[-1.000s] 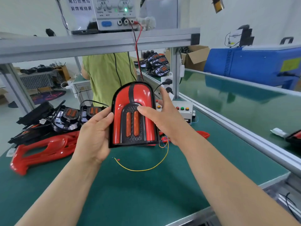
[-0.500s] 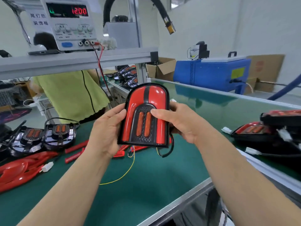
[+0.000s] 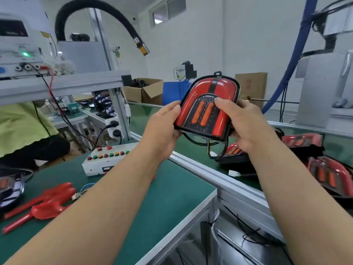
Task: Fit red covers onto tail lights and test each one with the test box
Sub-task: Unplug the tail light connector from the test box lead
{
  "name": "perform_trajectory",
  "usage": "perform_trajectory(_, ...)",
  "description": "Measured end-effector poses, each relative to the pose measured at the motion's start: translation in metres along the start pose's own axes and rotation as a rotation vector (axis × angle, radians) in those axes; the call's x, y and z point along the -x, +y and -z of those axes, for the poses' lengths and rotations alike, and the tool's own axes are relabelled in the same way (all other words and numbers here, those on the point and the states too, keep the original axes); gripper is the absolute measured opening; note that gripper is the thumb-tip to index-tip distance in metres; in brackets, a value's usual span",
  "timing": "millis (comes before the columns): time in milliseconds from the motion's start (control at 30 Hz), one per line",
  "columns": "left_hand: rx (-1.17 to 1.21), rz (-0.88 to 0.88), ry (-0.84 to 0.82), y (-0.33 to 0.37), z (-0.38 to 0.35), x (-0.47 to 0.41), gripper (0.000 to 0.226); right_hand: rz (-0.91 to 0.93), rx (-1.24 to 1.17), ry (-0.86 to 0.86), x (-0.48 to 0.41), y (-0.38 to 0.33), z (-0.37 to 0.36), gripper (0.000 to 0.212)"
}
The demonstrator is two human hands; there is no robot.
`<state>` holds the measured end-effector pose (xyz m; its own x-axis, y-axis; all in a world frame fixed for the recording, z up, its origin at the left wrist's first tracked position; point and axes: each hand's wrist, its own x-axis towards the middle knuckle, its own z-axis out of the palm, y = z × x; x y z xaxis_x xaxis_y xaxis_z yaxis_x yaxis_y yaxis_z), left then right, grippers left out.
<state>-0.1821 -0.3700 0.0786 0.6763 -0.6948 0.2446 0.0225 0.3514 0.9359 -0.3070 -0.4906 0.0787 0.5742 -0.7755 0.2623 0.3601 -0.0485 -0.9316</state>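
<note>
Stretching below and left of the hands lies the green desk (image 3: 172, 197), while the left hand (image 3: 162, 129) and right hand (image 3: 248, 123) grip the red-covered tail light (image 3: 204, 111) by its sides, the test box (image 3: 103, 163) lying lower left of them, loose red covers (image 3: 51, 199) farther left.

Factory assembly line, as I see it through the head camera: a green-matted bench (image 3: 172, 197) beside a conveyor belt (image 3: 193, 150) carrying tail lights (image 3: 330, 175), a button-studded test box (image 3: 103, 165), a power supply (image 3: 19, 54) on the shelf (image 3: 66, 83), and open cardboard boxes (image 3: 150, 92) of parts.
</note>
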Motion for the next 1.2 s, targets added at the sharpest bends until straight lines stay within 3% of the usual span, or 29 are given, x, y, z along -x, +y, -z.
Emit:
perform_trajectory(200,-0.002,0.001,-0.135,-0.011,-0.083,-0.007,0.028,0.072,-0.004,0.168,-0.010,-0.035,0.071,0.029)
perform_trajectory(367,0.027,0.043,-0.225,-0.031,-0.136,-0.007,0.046,0.062,-0.006,0.321,-0.022,-0.034,0.127,0.052)
perform_trajectory(567,-0.098,0.082,-0.272,-0.063,-0.173,-0.011,0.054,-0.012,0.061,0.451,-0.040,-0.024,0.174,0.083)
perform_trajectory(800,-0.332,0.074,-0.333,-0.089,-0.178,-0.017,0.044,-0.012,0.358,0.559,-0.052,-0.002,0.192,0.098)
perform_trajectory(933,-0.478,0.043,-0.328,-0.093,-0.171,-0.016,0.034,-0.034,0.670,0.592,-0.049,0.012,0.195,0.113)
perform_trajectory(1067,-0.532,0.046,-0.318,-0.091,-0.166,-0.014,0.050,-0.028,0.915,0.622,-0.045,0.012,0.194,0.108)
perform_trajectory(1200,-0.552,0.059,-0.311,-0.090,-0.162,-0.012,0.057,-0.033,0.995,0.626,-0.040,0.010,0.194,0.084)
